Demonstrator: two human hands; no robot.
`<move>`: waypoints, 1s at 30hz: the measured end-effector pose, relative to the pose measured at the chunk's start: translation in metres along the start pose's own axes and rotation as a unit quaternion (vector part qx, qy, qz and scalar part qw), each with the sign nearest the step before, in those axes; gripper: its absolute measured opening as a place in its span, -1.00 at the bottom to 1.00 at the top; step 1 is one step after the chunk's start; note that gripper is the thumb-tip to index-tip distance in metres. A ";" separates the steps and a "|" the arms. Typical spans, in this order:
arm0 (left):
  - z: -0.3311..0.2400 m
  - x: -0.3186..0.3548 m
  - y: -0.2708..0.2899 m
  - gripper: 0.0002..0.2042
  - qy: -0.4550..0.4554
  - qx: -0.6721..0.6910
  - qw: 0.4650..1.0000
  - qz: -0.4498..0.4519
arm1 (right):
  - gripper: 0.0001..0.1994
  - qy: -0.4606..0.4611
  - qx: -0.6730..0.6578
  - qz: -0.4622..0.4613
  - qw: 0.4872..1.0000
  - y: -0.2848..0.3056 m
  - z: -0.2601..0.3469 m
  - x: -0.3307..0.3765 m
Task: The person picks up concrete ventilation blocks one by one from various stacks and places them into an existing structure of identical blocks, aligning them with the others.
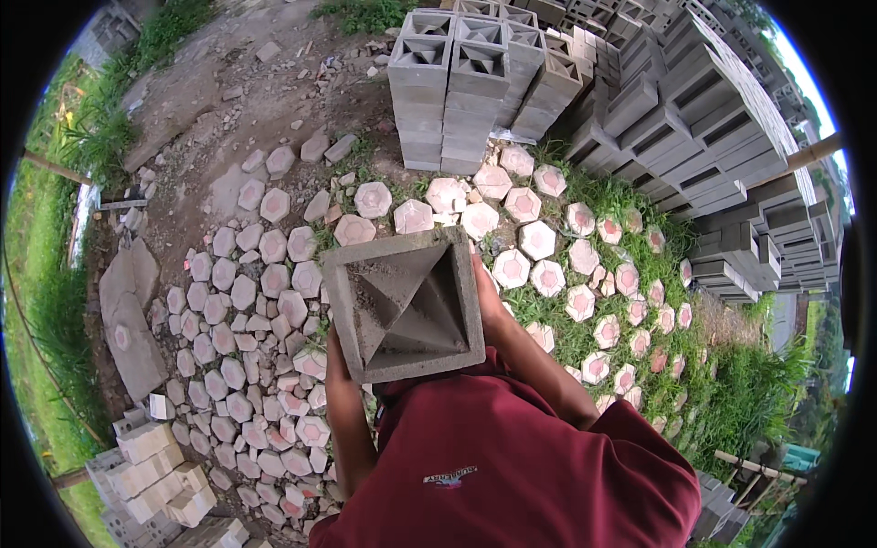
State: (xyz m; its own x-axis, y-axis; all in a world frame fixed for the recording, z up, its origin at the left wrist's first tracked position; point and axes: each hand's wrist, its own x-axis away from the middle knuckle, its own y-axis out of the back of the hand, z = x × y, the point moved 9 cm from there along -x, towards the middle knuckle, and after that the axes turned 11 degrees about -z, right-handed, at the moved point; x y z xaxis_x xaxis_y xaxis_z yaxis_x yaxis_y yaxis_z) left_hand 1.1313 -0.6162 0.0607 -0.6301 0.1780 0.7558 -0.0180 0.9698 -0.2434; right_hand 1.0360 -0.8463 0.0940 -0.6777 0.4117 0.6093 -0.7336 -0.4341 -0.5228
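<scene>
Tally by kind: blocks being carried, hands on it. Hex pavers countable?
Block carried: 1
Left hand on it: 1
Right hand on it: 1
Total: 3
Hex pavers: too many, partly overgrown, to count exactly.

I stand outdoors in flat daylight, on bare dirt ground (228, 82) scattered with small stones. Hexagonal paving stones (274, 274) lie loosely under me, grey on my left and pink-centred toward my right, where grass (585, 338) grows up between them. Ahead rises a neat stack of grey square ventilation blocks (461, 87), and beside it, to the right, long rows of stacked hollow concrete blocks (703, 119) curve away. At my lower left sits a small pile of pale bricks (155, 479). Green weeds (100, 137) edge the far left.
</scene>
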 end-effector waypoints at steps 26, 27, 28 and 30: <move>-0.029 -0.160 -0.418 -0.46 0.148 -0.297 0.902 0.276 | -0.35 0.254 -0.191 -0.309 0.897 0.142 0.201 -0.137; -0.027 -0.158 -0.433 -0.46 0.148 -0.304 0.895 0.292 | -0.35 0.267 -0.198 -0.310 0.891 0.146 0.211 -0.136; -0.024 -0.154 -0.450 -0.46 0.148 -0.310 0.887 0.308 | -0.35 0.281 -0.204 -0.313 0.884 0.153 0.222 -0.134; -0.016 -0.149 -0.483 -0.48 0.176 -0.314 0.875 0.325 | -0.36 0.298 -0.227 -0.296 0.879 0.171 0.238 -0.135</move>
State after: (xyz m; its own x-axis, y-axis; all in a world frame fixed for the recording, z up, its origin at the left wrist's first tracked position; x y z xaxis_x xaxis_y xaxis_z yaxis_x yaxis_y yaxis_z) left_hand 1.2462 -1.1081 0.0754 -0.0688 0.6582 0.7497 0.7543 0.5261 -0.3927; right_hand 1.0142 -1.1672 0.0643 0.0225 0.8626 0.5053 -0.8192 0.3056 -0.4853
